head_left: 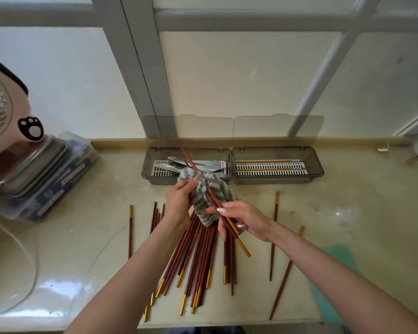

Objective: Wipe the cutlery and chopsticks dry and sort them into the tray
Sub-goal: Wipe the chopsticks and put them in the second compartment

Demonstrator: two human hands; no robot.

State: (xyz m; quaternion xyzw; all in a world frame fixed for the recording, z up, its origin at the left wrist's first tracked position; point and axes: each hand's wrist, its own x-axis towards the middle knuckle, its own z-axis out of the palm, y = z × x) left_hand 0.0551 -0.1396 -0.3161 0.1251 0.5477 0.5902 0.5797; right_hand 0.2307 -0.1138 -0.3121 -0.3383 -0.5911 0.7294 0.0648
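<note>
1. Left hand (180,201): is gripping a grey-and-white cloth (203,198) above the countertop (348,201), with its fingers curling round the fabric.
2. Right hand (247,222): is pinching a pair of chopsticks (214,200) between thumb and fingers, clamping just above the gold ends.
3. Pair of chopsticks: red-brown and gold-tipped, it is running diagonally through the cloth. Its thin ends are pointing over the left tray compartment (159,180) and its gold ends are sticking out below the right hand.
4. Left tray compartment: grey with a slotted white insert, it is holding metal cutlery (179,165). Its clear lid (203,126) is standing open.
5. Right tray compartment (275,180): is sitting just beside the left one and holding sorted chopsticks (270,169) lying lengthwise. Its lid (278,126) is also standing open.
6. Chopstick pile (198,261): is fanning out on the countertop beneath both hands.
7. Loose chopsticks: one (130,232) is lying left of the pile, and two (274,235) (286,273) are lying to its right.
8. Pink fan (0,109): is standing at the left edge.
9. Metal container (34,165): is resting on a blue plastic box (58,189).
</note>
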